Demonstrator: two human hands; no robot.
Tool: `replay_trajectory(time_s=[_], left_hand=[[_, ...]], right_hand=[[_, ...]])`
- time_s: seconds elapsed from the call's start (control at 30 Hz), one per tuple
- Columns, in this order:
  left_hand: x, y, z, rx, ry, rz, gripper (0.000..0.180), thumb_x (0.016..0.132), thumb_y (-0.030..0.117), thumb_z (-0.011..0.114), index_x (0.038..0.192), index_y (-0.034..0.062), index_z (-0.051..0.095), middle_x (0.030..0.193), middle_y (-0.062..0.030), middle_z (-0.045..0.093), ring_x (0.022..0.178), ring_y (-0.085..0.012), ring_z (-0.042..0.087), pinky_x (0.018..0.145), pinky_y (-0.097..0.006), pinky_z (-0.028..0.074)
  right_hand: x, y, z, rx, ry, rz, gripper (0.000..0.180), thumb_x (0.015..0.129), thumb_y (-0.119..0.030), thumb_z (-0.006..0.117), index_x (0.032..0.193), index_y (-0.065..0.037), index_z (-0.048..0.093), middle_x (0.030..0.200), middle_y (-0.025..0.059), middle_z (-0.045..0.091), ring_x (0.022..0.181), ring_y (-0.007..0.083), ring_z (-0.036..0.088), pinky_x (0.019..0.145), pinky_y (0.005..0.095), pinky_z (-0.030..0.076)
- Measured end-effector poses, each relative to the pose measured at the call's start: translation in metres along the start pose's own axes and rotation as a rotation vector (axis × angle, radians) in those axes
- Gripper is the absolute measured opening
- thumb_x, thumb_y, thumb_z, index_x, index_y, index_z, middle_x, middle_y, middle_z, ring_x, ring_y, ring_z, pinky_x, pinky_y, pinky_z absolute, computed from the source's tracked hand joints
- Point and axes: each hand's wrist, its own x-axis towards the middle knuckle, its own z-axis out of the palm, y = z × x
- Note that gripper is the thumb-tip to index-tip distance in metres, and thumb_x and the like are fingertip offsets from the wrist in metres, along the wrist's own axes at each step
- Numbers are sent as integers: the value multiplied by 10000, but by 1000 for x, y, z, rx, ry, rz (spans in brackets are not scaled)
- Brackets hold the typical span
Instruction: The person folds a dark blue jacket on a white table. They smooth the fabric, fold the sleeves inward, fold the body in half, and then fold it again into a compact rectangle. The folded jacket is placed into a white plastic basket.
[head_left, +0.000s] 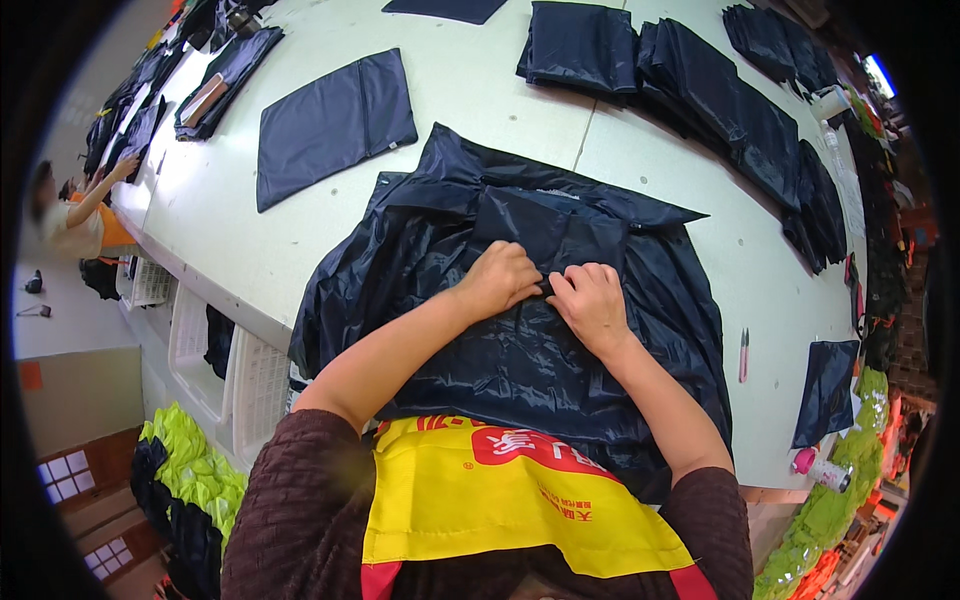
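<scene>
A shiny dark navy garment (430, 345) lies spread and crumpled on the table in front of me, its near part reaching my yellow apron. Pointed flaps of the same cloth stick out at its far side, and a flatter, folded piece (520, 225) rests on its upper middle. At that piece's near edge, my left hand (500, 276) is closed with bent fingers pinching the cloth. Close beside it, my right hand (592, 305) also pinches the garment, thumb and forefinger together. The two sets of fingertips nearly meet. Exactly which layers they grip is hidden.
The pale table (215, 235) holds a flat navy zipped pouch (335, 130) and stacks of folded dark cloth (690, 85). A slim pink-and-white tool (744, 355) and a bottle (825, 470) lie at right. White baskets (260, 395) stand below the left edge; another person (85, 215) is at far left.
</scene>
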Motion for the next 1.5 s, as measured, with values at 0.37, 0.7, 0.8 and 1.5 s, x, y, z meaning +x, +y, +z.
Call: replay_trajectory(time_s=[0.37, 0.7, 0.8, 1.5], left_hand=[[17, 1, -6, 86, 62, 30, 291, 704, 245, 726, 950, 101, 667, 894, -35, 624, 912, -240, 545, 814, -372, 417], [37, -16, -5, 77, 33, -152, 304, 713, 251, 729, 954, 74, 672, 922, -74, 591, 967, -256, 518, 829, -373, 417], [32, -16, -4, 144, 100, -49, 298, 736, 237, 704, 978, 70, 649, 932, -55, 599, 953, -244, 539, 844, -373, 409], [89, -53, -17, -15, -392, -470, 347, 752, 341, 689, 1003, 101, 685, 948, -127, 654, 937, -302, 595, 844, -408, 438]], right_hand=[[9, 54, 31, 606, -374, 415, 155, 808, -180, 641, 855, -34, 665, 845, 144, 646, 846, 309, 609, 766, 387, 478], [10, 66, 47, 371, -38, 206, 148, 727, -179, 714, 814, -69, 670, 765, 69, 601, 757, 260, 564, 712, 381, 477], [14, 79, 52, 457, -202, 285, 194, 785, -242, 677, 876, -70, 688, 801, 78, 619, 792, 268, 572, 730, 387, 472], [33, 90, 58, 407, -6, 139, 264, 774, -279, 691, 950, -82, 680, 827, 71, 653, 803, 255, 598, 717, 349, 478]])
